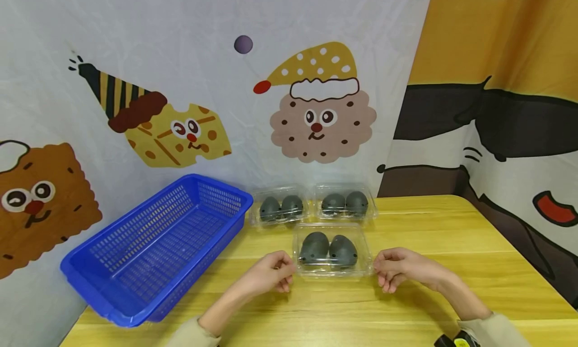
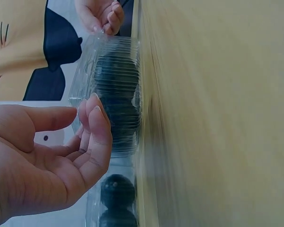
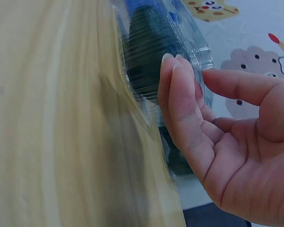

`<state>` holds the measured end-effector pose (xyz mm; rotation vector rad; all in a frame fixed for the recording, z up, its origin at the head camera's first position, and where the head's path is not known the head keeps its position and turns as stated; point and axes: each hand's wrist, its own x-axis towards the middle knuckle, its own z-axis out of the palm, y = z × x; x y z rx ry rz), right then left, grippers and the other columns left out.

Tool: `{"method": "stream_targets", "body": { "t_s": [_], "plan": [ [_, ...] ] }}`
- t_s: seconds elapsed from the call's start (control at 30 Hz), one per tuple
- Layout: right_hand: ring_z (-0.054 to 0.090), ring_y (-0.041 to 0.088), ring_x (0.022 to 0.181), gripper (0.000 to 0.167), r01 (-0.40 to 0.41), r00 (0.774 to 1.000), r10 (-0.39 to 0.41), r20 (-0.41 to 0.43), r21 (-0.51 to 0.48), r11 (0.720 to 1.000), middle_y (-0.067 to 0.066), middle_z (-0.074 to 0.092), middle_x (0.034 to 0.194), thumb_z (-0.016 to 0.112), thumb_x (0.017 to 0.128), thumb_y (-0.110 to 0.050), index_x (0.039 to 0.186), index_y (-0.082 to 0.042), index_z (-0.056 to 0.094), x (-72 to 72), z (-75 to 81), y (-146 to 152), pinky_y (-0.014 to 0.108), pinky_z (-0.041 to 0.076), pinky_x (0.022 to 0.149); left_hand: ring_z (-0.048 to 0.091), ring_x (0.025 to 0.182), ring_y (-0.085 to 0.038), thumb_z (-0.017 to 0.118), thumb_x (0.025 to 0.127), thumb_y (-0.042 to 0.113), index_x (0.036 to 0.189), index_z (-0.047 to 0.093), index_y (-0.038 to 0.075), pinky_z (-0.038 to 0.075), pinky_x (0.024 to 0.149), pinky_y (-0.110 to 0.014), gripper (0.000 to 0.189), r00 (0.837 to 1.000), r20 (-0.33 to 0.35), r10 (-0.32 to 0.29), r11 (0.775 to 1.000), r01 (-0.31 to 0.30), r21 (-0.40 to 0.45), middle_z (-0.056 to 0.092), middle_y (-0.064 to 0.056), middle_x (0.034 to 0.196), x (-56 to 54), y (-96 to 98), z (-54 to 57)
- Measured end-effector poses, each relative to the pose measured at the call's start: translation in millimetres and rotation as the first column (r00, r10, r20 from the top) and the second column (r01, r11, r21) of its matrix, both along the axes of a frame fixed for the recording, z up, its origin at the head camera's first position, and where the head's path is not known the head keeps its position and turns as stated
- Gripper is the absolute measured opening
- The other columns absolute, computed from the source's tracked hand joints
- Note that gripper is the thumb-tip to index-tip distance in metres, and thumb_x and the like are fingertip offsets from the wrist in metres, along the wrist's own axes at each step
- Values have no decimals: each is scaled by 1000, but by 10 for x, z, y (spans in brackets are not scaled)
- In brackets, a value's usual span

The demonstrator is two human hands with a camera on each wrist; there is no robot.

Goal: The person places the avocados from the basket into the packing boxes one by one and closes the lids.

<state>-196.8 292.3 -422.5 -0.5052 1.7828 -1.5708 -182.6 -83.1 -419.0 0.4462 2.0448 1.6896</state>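
Note:
A clear plastic clamshell box [image 1: 332, 273] with two dark grey-green, egg-shaped things [image 1: 315, 246] inside lies on the table in front of me. At its left front corner is my left hand [image 1: 272, 273], thumb and fingertips pinching the rim. My right hand [image 1: 403, 268] pinches the rim at the opposite corner. The left wrist view shows the left thumb and fingers [image 2: 98, 130] close together at the box's edge. In the right wrist view, the right fingers [image 3: 182, 99] overlap the box's ribbed side and the thumb sits by the rim.
Two more clear boxes, the left one [image 1: 281, 190] and the right one [image 1: 345, 187], stand behind, each holding two dark egg-shaped things. A blue plastic basket [image 1: 180, 282] stands at the left. Behind the wooden table [image 1: 433, 221] hangs a printed cloth [image 1: 194, 26].

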Motion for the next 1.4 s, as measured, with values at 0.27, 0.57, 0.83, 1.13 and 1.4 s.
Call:
{"method": "stream_targets", "body": {
  "t_s": [0.27, 0.57, 0.83, 1.13, 1.4],
  "plan": [
    [68, 19, 80, 29, -15, 1000, 15, 0, 0, 1000, 12, 68, 92, 45, 109, -14, 112, 13, 54, -60, -6, 181, 33, 60, 73, 60, 63, -16, 58, 102, 9, 102, 57, -6, 56, 60, -31, 15, 999, -28, -18, 999, 17, -27, 61, -13, 79, -70, 150, -11],
    [69, 18, 80, 27, -35, 999, 35, -1, -4, 999, 13, 67, 92, 43, 109, -12, 113, 13, 53, -90, 18, 327, 32, 59, 72, 60, 63, -16, 59, 102, 9, 102, 58, -5, 58, 63, -37, 14, 999, -45, -23, 999, 22, -37, 62, -13, 79, -125, 286, -29],
    [68, 18, 79, 26, -42, 999, 42, 4, 13, 999, 14, 67, 92, 42, 109, -11, 112, 13, 54, -101, 62, 396, 32, 59, 72, 60, 62, -16, 58, 103, 9, 103, 58, -7, 59, 67, -44, 16, 998, -52, -29, 999, 27, -36, 62, -15, 79, -141, 374, -11],
    [68, 18, 80, 27, -66, 998, 66, 8, 1, 998, 15, 67, 93, 40, 110, -10, 114, 14, 53, -115, 73, 486, 30, 59, 72, 60, 62, -17, 56, 103, 7, 104, 58, -8, 59, 67, -44, 15, 998, -47, -40, 999, 38, -40, 63, -22, 82, -171, 446, -1],
    [68, 19, 81, 27, -46, 999, 47, -27, 39, 998, 16, 67, 93, 41, 109, -11, 114, 13, 53, -118, 73, 513, 32, 59, 72, 60, 62, -16, 59, 102, 10, 105, 59, -5, 59, 66, -42, 15, 999, -42, -26, 999, 24, -43, 63, -21, 82, -159, 436, -12]
  ]
}}
